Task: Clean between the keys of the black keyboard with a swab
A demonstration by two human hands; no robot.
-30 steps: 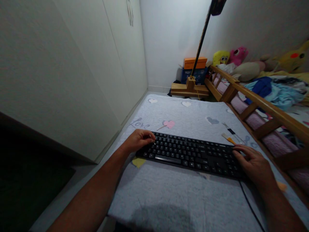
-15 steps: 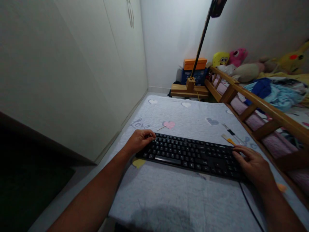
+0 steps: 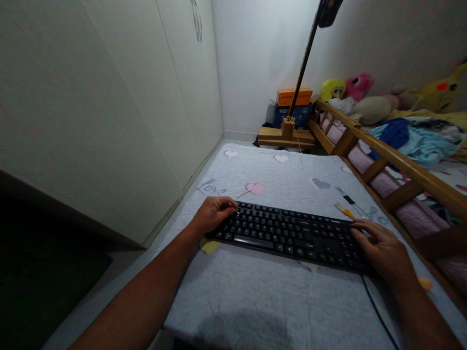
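Note:
A black computer keyboard (image 3: 277, 228) lies slantwise on the cloth-covered table. Over its left end, my left hand (image 3: 215, 214) is closed in a pinch on a thin cotton swab, whose pale tip points down at the upper-left keys; most of it is hidden by the fingers. My right hand (image 3: 383, 250) grips the keyboard's right end, thumb on top near the number keys. Behind the keyboard lies another cotton swab (image 3: 244, 193). A small brush with a yellow handle (image 3: 348, 213) and a slim tool with a black grip (image 3: 349, 199) rest near my right hand.
Yellow paper or cloth (image 3: 209, 246) shows under the keyboard's left corner. A black cable (image 3: 377, 311) runs toward me. A white wardrobe (image 3: 164, 121) stands left; a wooden bed rail (image 3: 404, 167) borders the right. A wooden stand (image 3: 287, 131) with a pole is beyond.
My left hand has shifted slightly right along the upper-left keys. My right hand and the keyboard have stayed in place.

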